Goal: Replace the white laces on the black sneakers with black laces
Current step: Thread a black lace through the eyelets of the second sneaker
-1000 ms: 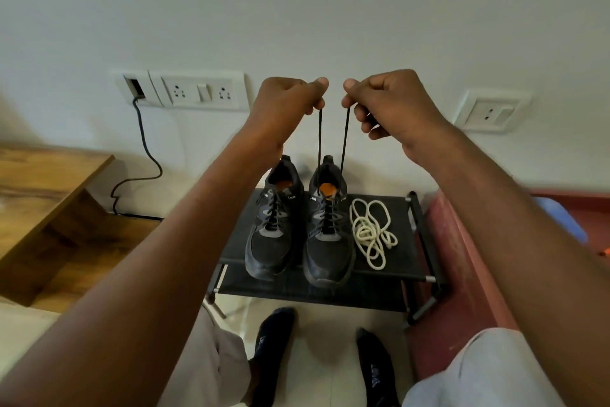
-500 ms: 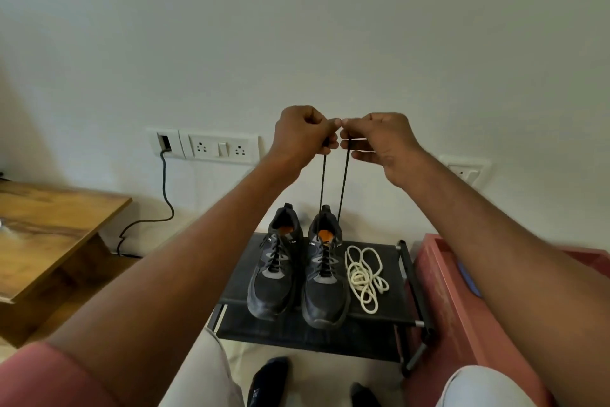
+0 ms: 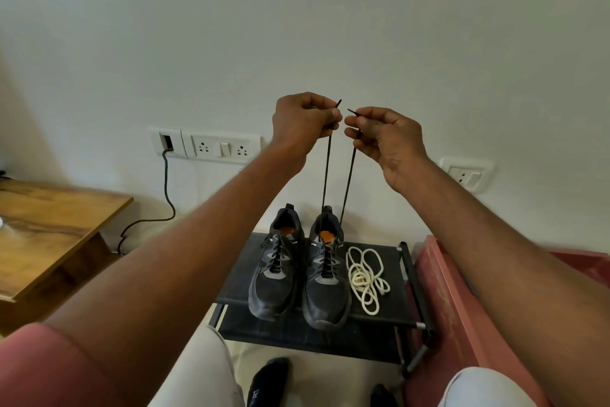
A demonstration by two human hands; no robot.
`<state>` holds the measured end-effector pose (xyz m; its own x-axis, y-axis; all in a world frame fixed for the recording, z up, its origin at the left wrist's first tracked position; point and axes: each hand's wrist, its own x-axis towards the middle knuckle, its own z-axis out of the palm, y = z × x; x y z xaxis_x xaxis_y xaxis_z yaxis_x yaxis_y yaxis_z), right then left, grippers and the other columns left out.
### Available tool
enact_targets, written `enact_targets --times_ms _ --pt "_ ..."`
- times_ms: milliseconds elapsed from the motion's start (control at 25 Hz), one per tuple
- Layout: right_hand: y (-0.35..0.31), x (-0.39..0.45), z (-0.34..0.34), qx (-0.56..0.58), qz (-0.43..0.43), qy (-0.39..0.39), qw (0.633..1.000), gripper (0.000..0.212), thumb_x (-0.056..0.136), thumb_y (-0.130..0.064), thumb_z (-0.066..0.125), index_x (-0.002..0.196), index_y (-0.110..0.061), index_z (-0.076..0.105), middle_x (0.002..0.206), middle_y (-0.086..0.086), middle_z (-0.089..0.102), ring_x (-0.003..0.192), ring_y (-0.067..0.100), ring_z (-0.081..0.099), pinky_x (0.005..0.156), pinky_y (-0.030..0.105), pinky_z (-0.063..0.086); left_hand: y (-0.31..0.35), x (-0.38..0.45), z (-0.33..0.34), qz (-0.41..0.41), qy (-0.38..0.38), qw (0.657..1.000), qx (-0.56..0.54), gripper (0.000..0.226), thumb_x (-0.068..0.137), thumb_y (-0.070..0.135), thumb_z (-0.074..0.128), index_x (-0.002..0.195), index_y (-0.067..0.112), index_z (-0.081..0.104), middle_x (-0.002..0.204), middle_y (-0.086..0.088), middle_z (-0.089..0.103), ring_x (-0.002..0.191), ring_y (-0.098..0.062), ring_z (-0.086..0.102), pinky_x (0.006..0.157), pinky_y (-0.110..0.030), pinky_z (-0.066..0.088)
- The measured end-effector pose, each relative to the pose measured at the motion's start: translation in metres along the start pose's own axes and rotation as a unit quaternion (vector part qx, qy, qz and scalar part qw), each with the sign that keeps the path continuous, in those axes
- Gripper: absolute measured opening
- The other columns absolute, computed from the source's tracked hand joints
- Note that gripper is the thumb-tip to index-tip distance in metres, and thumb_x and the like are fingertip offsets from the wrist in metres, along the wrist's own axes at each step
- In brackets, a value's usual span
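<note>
Both ends of the black lace (image 3: 346,188) are pinched in the left hand (image 3: 302,124) and right hand (image 3: 384,136), held high above the right sneaker (image 3: 325,269) on the rack (image 3: 409,278), seemingly so the lengths can be evened.

In front of you stands a low black shoe rack (image 3: 407,274) with a dark fabric top shelf, and on that shelf sit two black sneakers side by side, toes toward you: the left sneaker (image 3: 274,269) and the right sneaker (image 3: 325,278), close together. Just beside the right sneaker, on the same shelf, lies a loose tangle of white laces (image 3: 364,278). The rack rests on the pale floor (image 3: 330,373), with a lower dark shelf (image 3: 313,337) under the top one.
</note>
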<state>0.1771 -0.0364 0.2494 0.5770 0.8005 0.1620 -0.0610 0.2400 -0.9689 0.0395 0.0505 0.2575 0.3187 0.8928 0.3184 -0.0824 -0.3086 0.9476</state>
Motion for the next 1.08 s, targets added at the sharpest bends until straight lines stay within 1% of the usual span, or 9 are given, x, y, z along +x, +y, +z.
enact_targets --times_ms 200,400,480,560,680,760,840,920,1080 --pt "0.0 0.004 0.008 0.018 0.056 0.024 0.998 0.012 0.097 -0.015 0.073 0.103 -0.025 0.077 0.099 -0.006 0.075 0.098 0.016 0.071 0.08 0.034 0.053 0.011 0.004 0.002 -0.04 0.002 0.999 0.009 0.007 0.085 0.009 0.082 0.092 0.012 0.078 0.09 -0.002 0.077 0.086 -0.016 0.068 0.081 -0.03 0.058" --pt "0.001 0.002 0.012 0.018 0.067 0.002 0.998 0.01 0.099 -0.021 0.07 0.104 -0.028 0.075 0.096 -0.008 0.077 0.096 0.013 0.075 0.09 0.039 0.046 0.013 0.003 0.0 -0.051 -0.021 0.998 -0.009 0.006 0.094 0.006 0.07 0.1 0.008 0.072 0.097 -0.01 0.078 0.094 -0.026 0.077 0.085 -0.033 0.059" --pt "0.01 0.0 0.008 0.008 0.056 0.009 0.998 0.01 0.1 -0.019 0.069 0.106 -0.025 0.075 0.092 -0.005 0.076 0.085 0.013 0.073 0.084 0.037 0.052 0.004 -0.001 -0.004 -0.061 -0.02 0.998 -0.015 0.007 0.1 0.007 0.062 0.102 0.009 0.068 0.094 -0.011 0.075 0.084 -0.023 0.078 0.078 -0.033 0.061" --pt "0.027 -0.003 0.001 -0.023 0.035 0.013 0.999 0.012 0.1 -0.014 0.068 0.108 -0.02 0.075 0.087 -0.002 0.072 0.07 0.009 0.062 0.068 0.03 0.053 -0.019 -0.009 -0.009 -0.062 -0.01 0.998 0.001 0.008 0.101 0.007 0.058 0.102 0.009 0.066 0.085 -0.008 0.069 0.065 -0.018 0.07 0.06 -0.027 0.055" --pt "0.084 -0.018 -0.017 -0.15 0.027 0.003 0.988 0.013 0.1 -0.011 0.066 0.107 -0.014 0.076 0.083 0.001 0.07 0.055 -0.003 0.052 0.052 0.021 0.041 -0.082 -0.026 -0.016 -0.085 -0.009 0.992 0.092 0.012 0.1 0.008 0.058 0.103 0.011 0.07 0.078 -0.004 0.065 0.057 -0.012 0.054 0.051 -0.023 0.045" --pt "0.136 -0.035 -0.036 -0.202 0.056 -0.004 0.978 0.013 0.1 -0.008 0.063 0.106 -0.013 0.074 0.08 0.004 0.072 0.049 -0.005 0.053 0.049 0.016 0.04 -0.135 -0.039 -0.017 -0.115 -0.017 0.98 0.161 0.014 0.097 0.01 0.061 0.098 0.018 0.072 0.077 -0.003 0.068 0.06 -0.017 0.06 0.059 -0.033 0.055" --pt "0.184 -0.044 -0.054 -0.274 0.1 0.007 0.956 0.023 0.095 -0.002 0.064 0.102 -0.021 0.072 0.081 0.002 0.075 0.053 -0.001 0.059 0.052 0.028 0.048 -0.183 -0.052 -0.017 -0.13 -0.039 0.959 0.249 0.019 0.095 0.011 0.061 0.102 0.025 0.072 0.082 -0.003 0.072 0.071 -0.022 0.069 0.068 -0.04 0.062" --pt "0.211 -0.033 -0.06 -0.327 0.142 0.013 0.934 0.031 0.09 0.002 0.064 0.098 -0.027 0.072 0.081 -0.002 0.076 0.059 0.01 0.064 0.055 0.035 0.053 -0.22 -0.054 -0.013 -0.134 -0.088 0.93 0.332 0.018 0.096 0.016 0.062 0.105 0.028 0.073 0.088 0.004 0.071 0.078 -0.015 0.068 0.063 -0.029 0.055" --pt "0.223 -0.007 -0.053 -0.395 0.1 -0.035 0.913 0.027 0.098 -0.006 0.059 0.096 -0.03 0.072 0.082 -0.009 0.078 0.064 0.002 0.064 0.057 0.023 0.046 -0.247 -0.037 -0.006 -0.155 -0.125 0.907 0.371 0.013 0.097 0.018 0.065 0.103 0.024 0.074 0.091 0.004 0.074 0.082 -0.01 0.068 0.065 -0.023 0.053"
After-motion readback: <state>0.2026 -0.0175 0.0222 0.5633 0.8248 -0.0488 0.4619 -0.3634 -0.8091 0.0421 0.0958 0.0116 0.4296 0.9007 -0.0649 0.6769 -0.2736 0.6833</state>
